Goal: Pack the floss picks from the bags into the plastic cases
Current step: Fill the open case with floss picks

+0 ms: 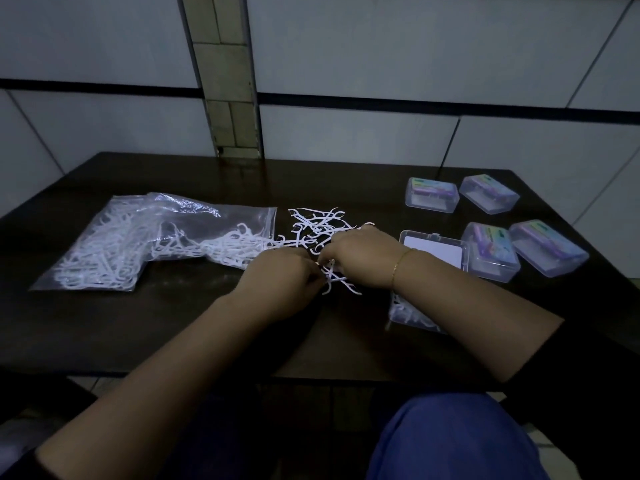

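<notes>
A clear zip bag (138, 237) full of white floss picks lies on the left of the dark table (145, 327), its mouth facing right. A loose pile of floss picks (313, 226) spills out beside that mouth. My left hand (282, 275) and my right hand (360, 259) meet at the near edge of the pile, both with curled fingers pinching a small bunch of picks (337, 280) between them. An open clear plastic case (431, 251) stands behind my right wrist; its lower half (410, 315) holds a few picks and is partly hidden by my forearm.
Several closed clear cases with purple labels sit at the table's right: two at the back (431, 195), (488, 194) and two nearer (490, 252), (549, 247). A tiled wall rises behind the table. My blue-clad knee (450, 441) shows below the front edge.
</notes>
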